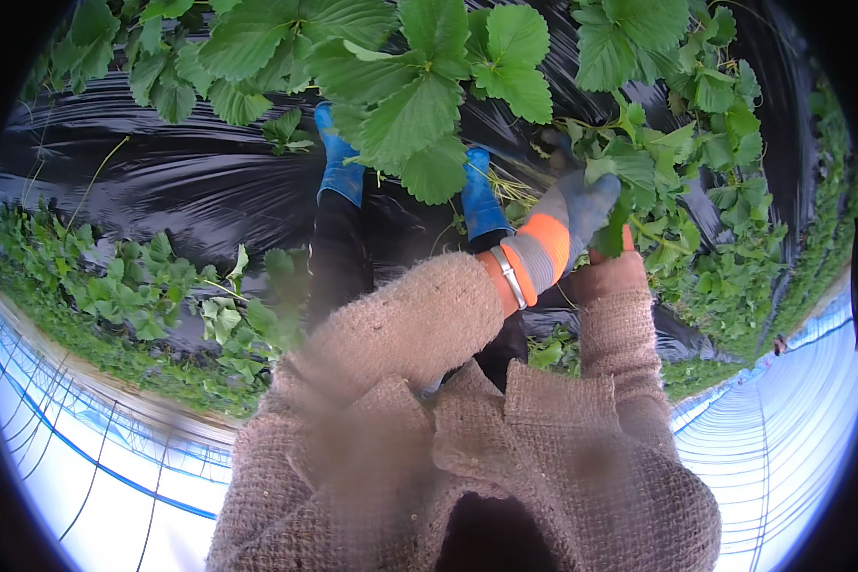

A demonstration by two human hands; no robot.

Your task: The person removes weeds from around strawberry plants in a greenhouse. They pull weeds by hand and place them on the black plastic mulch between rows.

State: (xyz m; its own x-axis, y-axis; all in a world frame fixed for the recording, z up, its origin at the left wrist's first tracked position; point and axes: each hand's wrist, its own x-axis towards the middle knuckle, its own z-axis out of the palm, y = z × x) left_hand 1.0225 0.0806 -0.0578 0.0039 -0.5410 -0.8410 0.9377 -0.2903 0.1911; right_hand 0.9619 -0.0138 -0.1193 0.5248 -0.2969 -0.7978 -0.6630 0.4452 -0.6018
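My left hand (579,207), in a grey, blue and orange work glove with a metal bracelet at the wrist, reaches across to the right into the strawberry plants (636,161). Leaves touch its fingers, and whether they hold a stem cannot be made out. Just right of it and lower is my right hand (613,247), mostly hidden behind a strawberry leaf and the left glove; a bit of orange shows at its wrist. Loose pale stems (511,189) lie left of the gloved hand. Large strawberry leaves (407,93) stand before me at the top middle.
Black plastic mulch film (150,164) covers the ground. My blue boots (340,161) stand on it, with the foliage over them. More strawberry rows (136,286) run at left and right. Greenhouse walls (779,429) of film rise at both lower sides. A small, distant figure shows at the far right.
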